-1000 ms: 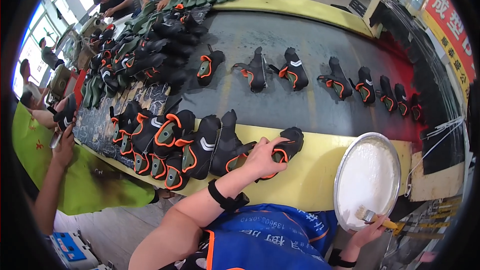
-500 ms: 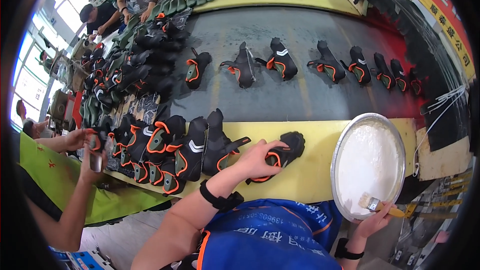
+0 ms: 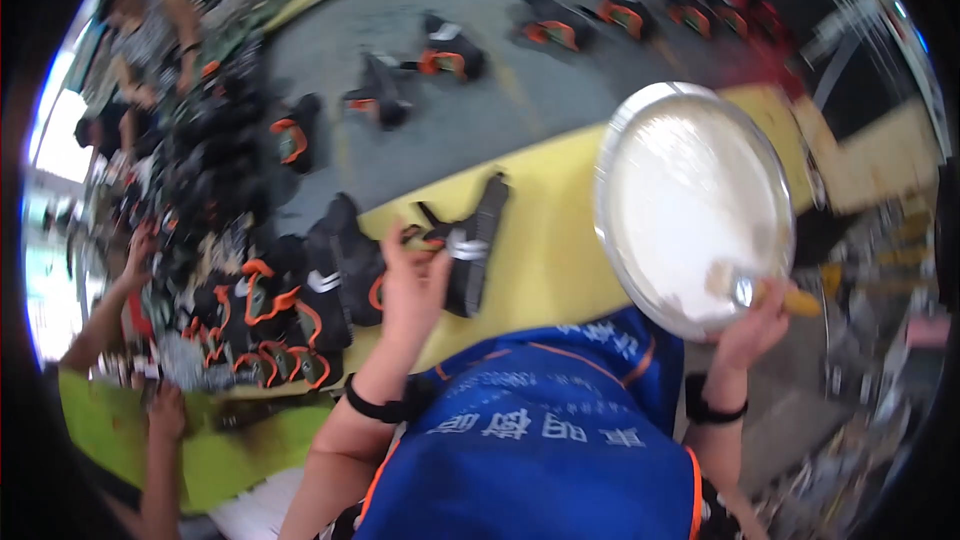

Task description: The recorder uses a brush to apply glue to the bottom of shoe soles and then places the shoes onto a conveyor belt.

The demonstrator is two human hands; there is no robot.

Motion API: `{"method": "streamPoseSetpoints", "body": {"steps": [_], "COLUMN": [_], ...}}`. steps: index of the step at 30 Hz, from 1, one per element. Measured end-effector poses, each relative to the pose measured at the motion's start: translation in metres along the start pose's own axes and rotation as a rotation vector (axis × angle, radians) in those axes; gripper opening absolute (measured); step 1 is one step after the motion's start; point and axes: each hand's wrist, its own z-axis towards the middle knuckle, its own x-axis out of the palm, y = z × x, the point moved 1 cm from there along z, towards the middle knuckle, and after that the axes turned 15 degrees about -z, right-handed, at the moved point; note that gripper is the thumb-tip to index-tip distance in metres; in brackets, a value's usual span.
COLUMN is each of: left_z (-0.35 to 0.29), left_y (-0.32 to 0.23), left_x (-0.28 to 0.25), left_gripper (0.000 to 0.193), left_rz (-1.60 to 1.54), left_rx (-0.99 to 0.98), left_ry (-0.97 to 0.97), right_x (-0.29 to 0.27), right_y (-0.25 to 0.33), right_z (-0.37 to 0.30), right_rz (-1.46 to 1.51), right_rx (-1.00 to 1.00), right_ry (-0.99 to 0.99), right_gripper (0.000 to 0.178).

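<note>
On the yellow ledge lies a black shoe upper (image 3: pixel 478 255) with white stripes and a dark strap. My left hand (image 3: pixel 412 290) is at its left side, with thumb and fingers closed on its edge; motion blurs the fingertips. Over the round metal-rimmed basin (image 3: pixel 612 225) of white liquid (image 3: pixel 690 200), my right hand (image 3: pixel 757 323) grips a paint brush (image 3: pixel 743 290) with a wooden handle. The brush's pale bristles are at the liquid near the basin's front edge. Left of my left hand, more black shoe uppers (image 3: pixel 330 270) with orange trim lie close together.
Beyond the yellow ledge (image 3: pixel 560 220), a grey conveyor belt (image 3: pixel 430 155) carries several spaced-out shoe uppers (image 3: pixel 553 25). A large heap of uppers (image 3: pixel 215 140) fills the left side. A co-worker's hand (image 3: pixel 165 410) is at lower left, and another person (image 3: pixel 150 35) works farther back.
The view has swung, shifting the scene. By my left hand, the shoe upper now stands lengthwise away from me, its striped side showing. The brush remains in my right hand at the basin.
</note>
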Motion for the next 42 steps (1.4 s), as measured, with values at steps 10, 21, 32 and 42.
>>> {"method": "streamPoseSetpoints", "body": {"steps": [10,21,32,42], "left_z": [0.022,-0.018,-0.012,-0.011], "left_y": [-0.012,-0.102,-0.147,-0.163], "left_x": [0.029,0.013,0.047,0.056], "left_gripper": [0.089,0.076,0.071,0.07], "left_rz": [0.14,-0.894,-0.612,-0.46], "left_rx": [0.084,-0.416,-0.538,-0.563], "left_ry": [0.338,0.55,0.962,1.041], "right_x": [0.021,0.021,0.005,-0.005], "right_y": [0.044,0.084,0.088,0.135], "right_z": [0.021,0.026,0.034,-0.011], "right_rz": [-0.235,-0.214,-0.597,-0.044], "right_rx": [-0.303,-0.55,-0.677,-1.111], "right_ry": [0.391,0.274,0.334,0.555], "right_gripper": [0.017,0.015,0.015,0.02]}}
